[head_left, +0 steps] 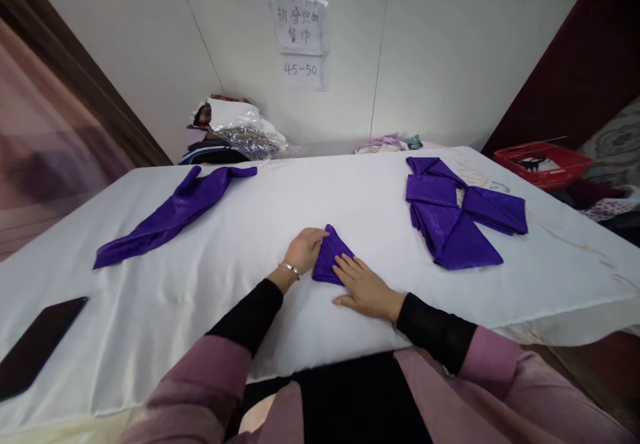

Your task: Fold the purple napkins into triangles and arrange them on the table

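Observation:
A small purple napkin (331,257) folded into a triangle lies on the white tablecloth (250,257) in front of me. My left hand (304,249) curls over the napkin's left edge, fingers pinching the top corner. My right hand (365,289) lies flat with fingers stretched out, pressing the napkin's lower right edge against the table.
Several folded purple napkins (457,214) lie stacked at the right. A long unfolded purple cloth (173,214) stretches across the left. A dark phone (35,344) rests near the left front edge. A pile of fabrics in plastic (233,134) and a red basket (543,163) sit beyond the table.

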### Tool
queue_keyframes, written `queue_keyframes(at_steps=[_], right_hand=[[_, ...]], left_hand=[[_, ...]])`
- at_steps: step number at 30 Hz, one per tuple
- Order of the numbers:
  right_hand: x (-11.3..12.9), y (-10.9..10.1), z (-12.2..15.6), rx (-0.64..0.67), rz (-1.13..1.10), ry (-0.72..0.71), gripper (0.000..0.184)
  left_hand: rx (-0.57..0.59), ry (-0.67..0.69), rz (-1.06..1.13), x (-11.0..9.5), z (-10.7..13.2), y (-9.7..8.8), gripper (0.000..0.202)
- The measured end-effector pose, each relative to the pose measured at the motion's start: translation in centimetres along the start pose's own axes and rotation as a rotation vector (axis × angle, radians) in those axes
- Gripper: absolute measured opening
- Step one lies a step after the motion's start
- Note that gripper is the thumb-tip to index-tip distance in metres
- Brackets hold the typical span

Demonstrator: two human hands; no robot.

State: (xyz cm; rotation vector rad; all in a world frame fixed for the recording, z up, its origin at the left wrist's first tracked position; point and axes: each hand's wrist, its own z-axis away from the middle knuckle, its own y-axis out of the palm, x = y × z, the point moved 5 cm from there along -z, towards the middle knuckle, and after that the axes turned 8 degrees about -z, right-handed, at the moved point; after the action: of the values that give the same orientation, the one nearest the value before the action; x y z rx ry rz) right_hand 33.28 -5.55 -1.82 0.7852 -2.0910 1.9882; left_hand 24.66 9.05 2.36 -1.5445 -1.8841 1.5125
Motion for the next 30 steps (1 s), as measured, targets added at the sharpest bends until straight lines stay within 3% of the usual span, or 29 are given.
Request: queue_keyframes(at_steps=[6,9,14,21,30], right_hand=[[0.2,-0.4,0.0,0.002,-0.003,-0.009,0.075],[0.3,-0.4,0.0,0.011,-0.02,-0.014,0.074],[0.4,-0.6,0.2,0.025,-0.061,-0.028,0.071],[0.5,-0.8,0.2,0.053,-0.083,-0.022,0.068],[0.4,-0.6,0.4,0.081,-0.076,0.027,0.072]], left_hand=[[0.331,0.269,-0.132,0.3,-4.0,2.1,0.049],[0.453,0.343,-0.231,0.3,-5.0,3.0,0.04],[0.534,0.413,-0.316,0.8,-6.9,3.8,0.024],[0.594,0.274,-0.327,1.9,-8.3,4.6,0.02],[0.497,-0.113,-0.419,2.2,-7.9,5.6,0.014]])
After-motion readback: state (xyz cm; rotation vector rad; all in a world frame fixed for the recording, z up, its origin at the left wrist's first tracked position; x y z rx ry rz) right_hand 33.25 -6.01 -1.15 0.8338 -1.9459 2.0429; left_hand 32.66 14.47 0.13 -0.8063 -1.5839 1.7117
